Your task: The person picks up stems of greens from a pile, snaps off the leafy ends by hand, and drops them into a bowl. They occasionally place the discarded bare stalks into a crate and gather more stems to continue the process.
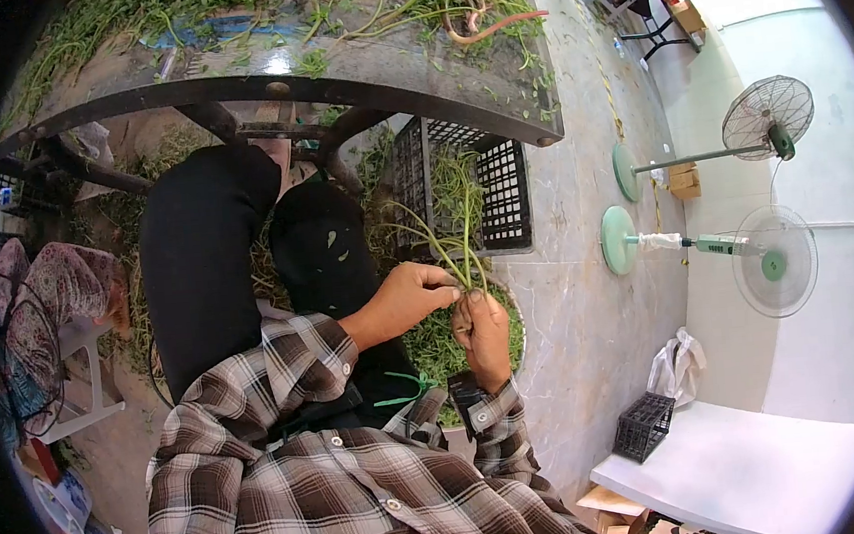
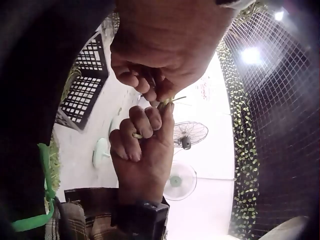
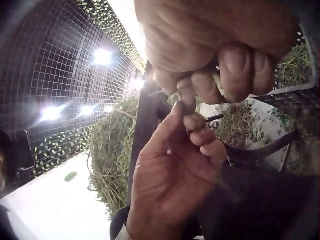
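Note:
Long green plant stems (image 1: 467, 236) rise from between my two hands in the head view, above my lap. My left hand (image 1: 405, 301) pinches them from the left, thumb and fingertips together. Close against it, my right hand (image 1: 486, 335) grips stems too, with its fingers curled in. In the left wrist view a bit of stem (image 2: 137, 135) pokes out between the curled fingers of the right hand (image 2: 142, 145). Fingertips of both hands meet in the right wrist view, where the left hand (image 3: 175, 170) is below and the right hand largely covers the stems.
Below the hands stands a round container of cut greens (image 1: 454, 350). A black crate (image 1: 504, 196) holding stems is beyond it. Greens are heaped on the table (image 1: 231, 67) ahead. Two fans (image 1: 773, 265) and a white table (image 1: 763, 461) stand right; another seated person (image 1: 49, 307) is left.

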Available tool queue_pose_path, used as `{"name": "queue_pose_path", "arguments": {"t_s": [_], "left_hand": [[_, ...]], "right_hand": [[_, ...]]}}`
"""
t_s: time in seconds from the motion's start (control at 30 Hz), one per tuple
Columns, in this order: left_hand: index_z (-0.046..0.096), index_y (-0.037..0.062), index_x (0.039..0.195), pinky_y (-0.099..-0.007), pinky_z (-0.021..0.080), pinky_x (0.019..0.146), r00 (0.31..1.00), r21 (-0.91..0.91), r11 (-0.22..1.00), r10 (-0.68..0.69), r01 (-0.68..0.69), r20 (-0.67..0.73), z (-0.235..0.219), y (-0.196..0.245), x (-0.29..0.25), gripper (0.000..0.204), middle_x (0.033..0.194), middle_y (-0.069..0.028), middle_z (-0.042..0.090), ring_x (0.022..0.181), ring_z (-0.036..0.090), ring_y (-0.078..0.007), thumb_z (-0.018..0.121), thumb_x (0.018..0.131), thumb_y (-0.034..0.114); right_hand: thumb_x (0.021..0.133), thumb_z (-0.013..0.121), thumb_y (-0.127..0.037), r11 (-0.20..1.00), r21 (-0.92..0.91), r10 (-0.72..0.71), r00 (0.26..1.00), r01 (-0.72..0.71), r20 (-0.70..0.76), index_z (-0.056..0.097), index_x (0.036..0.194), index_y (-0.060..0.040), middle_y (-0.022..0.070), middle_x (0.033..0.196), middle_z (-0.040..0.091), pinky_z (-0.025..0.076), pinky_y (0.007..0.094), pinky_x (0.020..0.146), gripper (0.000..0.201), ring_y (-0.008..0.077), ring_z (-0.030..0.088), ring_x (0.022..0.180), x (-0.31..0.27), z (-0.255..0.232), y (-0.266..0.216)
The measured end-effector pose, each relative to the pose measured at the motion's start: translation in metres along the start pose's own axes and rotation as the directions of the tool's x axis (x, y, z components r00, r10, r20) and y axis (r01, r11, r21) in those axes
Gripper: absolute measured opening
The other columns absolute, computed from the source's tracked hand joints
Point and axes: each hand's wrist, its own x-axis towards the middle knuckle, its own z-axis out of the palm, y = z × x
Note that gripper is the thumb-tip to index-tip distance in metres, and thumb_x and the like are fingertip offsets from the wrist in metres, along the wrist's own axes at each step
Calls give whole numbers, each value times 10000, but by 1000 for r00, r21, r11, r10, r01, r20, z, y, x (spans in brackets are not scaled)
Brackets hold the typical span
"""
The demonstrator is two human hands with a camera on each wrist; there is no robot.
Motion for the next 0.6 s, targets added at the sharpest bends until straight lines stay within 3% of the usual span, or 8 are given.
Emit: {"name": "queue_pose_path", "arguments": {"t_s": [0.07, 0.13, 0.17, 0.23, 0.33, 0.4, 0.5, 0.6], "left_hand": [[636, -22, 813, -242, 412, 592, 1000, 15, 1000, -2, 3, -11, 0, -1, 0, 189, 715, 0, 584, 668, 501, -60, 618, 811, 166], [618, -20, 786, -287, 421, 601, 993, 303, 953, 50, -14, -111, 0, 1, -1, 183, 697, -51, 578, 637, 529, -124, 624, 778, 163], [618, -20, 786, -287, 421, 601, 993, 303, 953, 48, -12, -111, 0, 1, -1, 183, 697, -51, 578, 637, 529, -124, 624, 778, 163], [590, -22, 752, -348, 429, 601, 945, 603, 780, 300, -167, -126, -1, 1, -2, 176, 683, -123, 549, 627, 550, -241, 612, 746, 152], [574, -29, 729, -389, 427, 596, 869, 759, 623, 465, -187, -168, -14, -10, 6, 178, 691, -164, 529, 651, 544, -326, 596, 733, 148], [607, -9, 763, -447, 439, 654, 928, 577, 817, 233, -23, -292, -24, -4, 8, 191, 784, -173, 581, 721, 559, -366, 553, 749, 174], [614, -28, 794, -411, 433, 644, 937, 597, 801, 244, -48, -252, -19, 6, 8, 196, 739, -167, 572, 717, 568, -311, 586, 793, 166], [627, -15, 911, -410, 424, 787, 978, 675, 731, 197, -103, -64, -17, -6, 4, 204, 847, -165, 589, 900, 548, -295, 583, 807, 155]], "right_hand": [[936, 467, -318, 1000, -14, -1, 1000, 1, -3, 448, 754, -80, -40, 603, 359, 218, 191, 397, 301, 38, 288, 484, 0, 1, 2], [936, 467, -318, 1000, -27, -1, 1000, 0, -7, 449, 754, -80, -40, 602, 362, 219, 193, 398, 300, 39, 285, 481, -1, 5, 3], [938, 459, -303, 999, -24, 27, 999, -27, -18, 427, 726, -86, -36, 596, 354, 222, 197, 399, 305, 44, 285, 475, -3, 8, 2], [939, 452, -288, 998, -20, 54, 998, -55, -29, 406, 697, -93, -31, 590, 346, 224, 201, 400, 314, 50, 285, 470, -5, 11, 1], [935, 458, -282, 995, -33, 94, 996, -94, 8, 392, 676, -99, -32, 594, 342, 221, 202, 409, 323, 49, 287, 483, -13, 14, -3], [942, 443, -304, 993, -76, 92, 996, -90, 22, 403, 701, -90, -31, 601, 356, 221, 195, 417, 324, 47, 290, 497, -24, 18, -11], [937, 448, -307, 997, -33, 67, 997, -68, -44, 401, 702, -95, -25, 597, 357, 217, 193, 406, 320, 48, 299, 494, -24, 9, -5], [939, 442, -307, 993, 3, 117, 984, -117, -132, 410, 727, -97, -14, 593, 380, 222, 189, 379, 300, 50, 305, 459, -15, -15, 9]]}}
